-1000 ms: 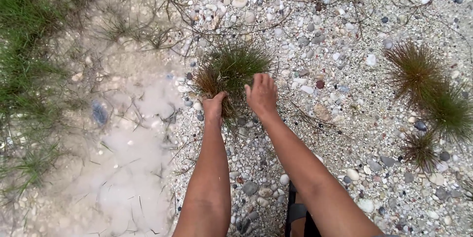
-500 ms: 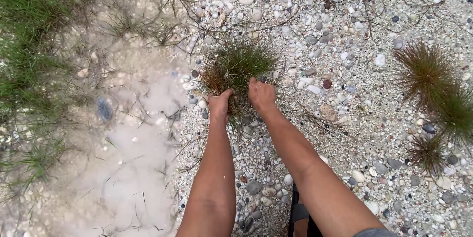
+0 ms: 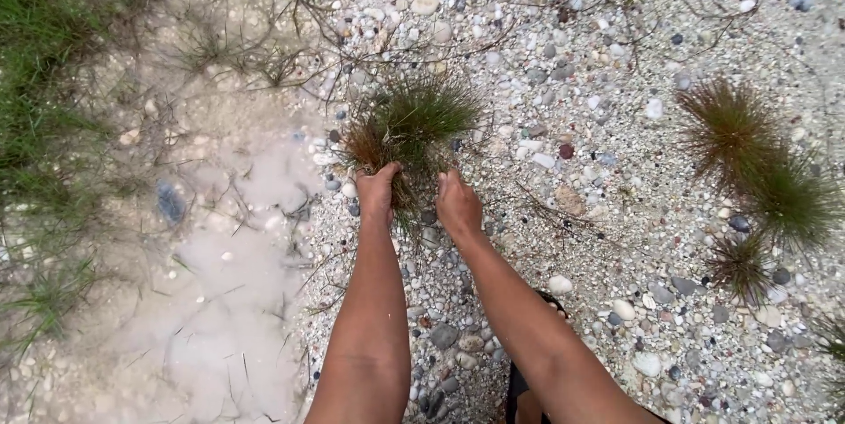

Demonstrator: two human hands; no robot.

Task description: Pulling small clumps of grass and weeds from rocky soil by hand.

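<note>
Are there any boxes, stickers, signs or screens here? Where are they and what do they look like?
None: no package, label, sign or screen shows anywhere.
Only outdoor ground is in view: the left hand and right hand grip the base of a green-brown grass tuft on grey and white pebbles, with more tufts to the right and pale wet sand to the left.

Count: tufts, hands, ground patches

Four wiry grass tufts: one centre (image 3: pixel 414 129), three right (image 3: pixel 723 125) (image 3: pixel 792 195) (image 3: pixel 738 265). Two hands (image 3: pixel 378 191) (image 3: pixel 458 204). One sand patch, left (image 3: pixel 229 283).
</note>
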